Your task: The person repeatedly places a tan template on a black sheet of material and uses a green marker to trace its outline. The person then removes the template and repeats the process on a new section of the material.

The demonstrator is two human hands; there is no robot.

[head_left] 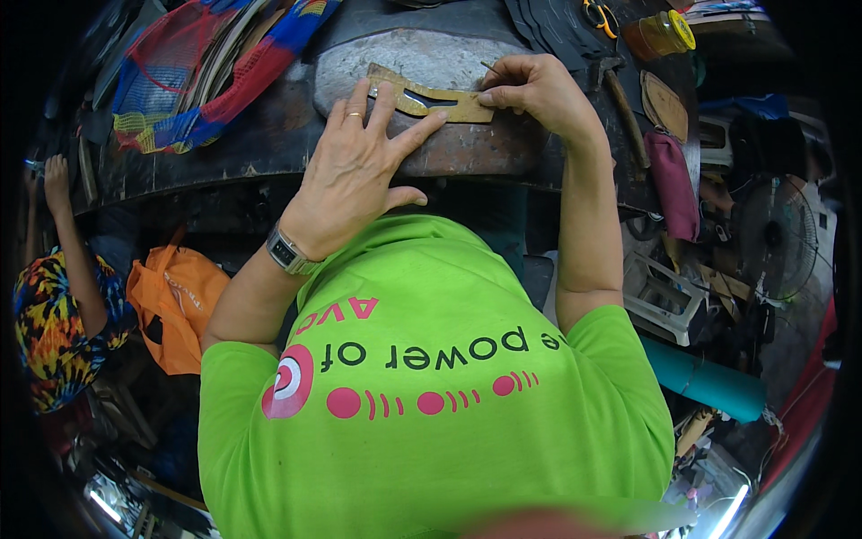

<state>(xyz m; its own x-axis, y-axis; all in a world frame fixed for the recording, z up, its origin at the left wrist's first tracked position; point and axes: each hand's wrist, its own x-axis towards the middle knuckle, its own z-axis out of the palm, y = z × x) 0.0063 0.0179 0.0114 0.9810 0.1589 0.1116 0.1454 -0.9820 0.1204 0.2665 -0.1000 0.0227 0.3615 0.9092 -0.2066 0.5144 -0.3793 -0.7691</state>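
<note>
A tan, flat strip-like template (467, 110) with a long cut-out lies on a pale grey slab (359, 61) on the workbench. Dark material shows through the cut-out. My left hand (355, 166) rests on the template's left part with its fingers spread and flat, a ring and a wristwatch on it. At the template's right end, my right hand (543, 94) is closed in a pinch. A thin stick-like tool (489, 68) pokes out from between its fingers; its tip is hidden.
A hammer (627, 117) lies right of the slab, beside a pink pouch (671, 184). Farther back are orange-handled scissors (600, 16), dark sheets (548, 27) and a yellow-lidded jar (660, 36). A colourful mesh bag (202, 67) lies left. Another person (67, 305) sits at far left.
</note>
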